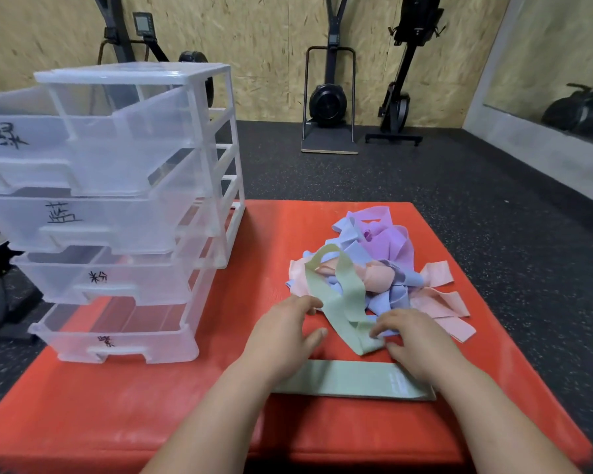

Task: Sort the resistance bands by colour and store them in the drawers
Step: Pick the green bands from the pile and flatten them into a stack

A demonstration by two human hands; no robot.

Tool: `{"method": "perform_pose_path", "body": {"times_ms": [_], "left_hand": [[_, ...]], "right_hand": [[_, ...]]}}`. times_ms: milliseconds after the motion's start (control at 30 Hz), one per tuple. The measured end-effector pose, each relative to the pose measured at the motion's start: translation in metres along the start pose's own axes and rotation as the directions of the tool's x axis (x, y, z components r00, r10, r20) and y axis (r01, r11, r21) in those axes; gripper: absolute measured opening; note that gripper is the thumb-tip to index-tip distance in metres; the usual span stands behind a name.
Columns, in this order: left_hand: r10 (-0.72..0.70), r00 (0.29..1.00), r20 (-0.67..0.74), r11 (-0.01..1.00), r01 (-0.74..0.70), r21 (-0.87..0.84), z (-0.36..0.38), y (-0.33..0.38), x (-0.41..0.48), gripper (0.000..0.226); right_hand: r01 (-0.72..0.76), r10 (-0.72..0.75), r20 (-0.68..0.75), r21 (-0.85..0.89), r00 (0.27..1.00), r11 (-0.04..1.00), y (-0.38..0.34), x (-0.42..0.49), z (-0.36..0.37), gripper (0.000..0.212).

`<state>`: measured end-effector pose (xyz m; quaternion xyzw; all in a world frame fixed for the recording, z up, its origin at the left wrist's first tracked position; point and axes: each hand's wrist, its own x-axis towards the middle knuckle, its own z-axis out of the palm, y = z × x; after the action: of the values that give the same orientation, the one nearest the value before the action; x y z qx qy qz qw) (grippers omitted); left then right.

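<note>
Two hands sort the band pile (384,254) on your red mat (151,405): left hand (281,333) loose-fingered beside a looped green band (343,299), right hand (415,336) pinching its end; next, draw it free onto the flat green band (350,378).

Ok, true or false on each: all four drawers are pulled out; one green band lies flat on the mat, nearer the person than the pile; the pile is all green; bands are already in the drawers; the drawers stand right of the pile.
1. All four drawers are pulled out: true.
2. A flat green band lies on the mat, nearer the person than the pile: true.
3. The pile is all green: false. It also has blue, purple and pink bands, with a looped green band on top.
4. Bands are already in the drawers: false. All four look empty.
5. The drawers stand right of the pile: false. They stand to its left.
</note>
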<state>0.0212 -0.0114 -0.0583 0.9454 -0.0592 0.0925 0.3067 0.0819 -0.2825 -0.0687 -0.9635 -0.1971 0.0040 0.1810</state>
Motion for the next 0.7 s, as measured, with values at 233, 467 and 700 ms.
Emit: {"method": "perform_pose_path", "body": {"times_ms": [233,467,700], "left_hand": [[-0.008,1.0,-0.023,0.997,0.01,0.079,0.006,-0.008,0.007,0.044],[-0.028,1.0,-0.003,0.997,0.028,0.078,0.013,-0.011,0.024,0.042],[-0.032,0.998,-0.048,0.999,0.03,-0.043,0.017,-0.011,0.036,0.034]], "right_hand": [[0.007,-0.005,-0.059,0.031,0.998,0.999,0.0,0.014,-0.003,0.031],[0.025,-0.027,-0.046,-0.038,0.999,0.999,-0.008,0.031,0.004,0.025],[0.032,-0.019,-0.133,0.099,0.991,0.995,-0.013,0.039,-0.007,0.011]]}}
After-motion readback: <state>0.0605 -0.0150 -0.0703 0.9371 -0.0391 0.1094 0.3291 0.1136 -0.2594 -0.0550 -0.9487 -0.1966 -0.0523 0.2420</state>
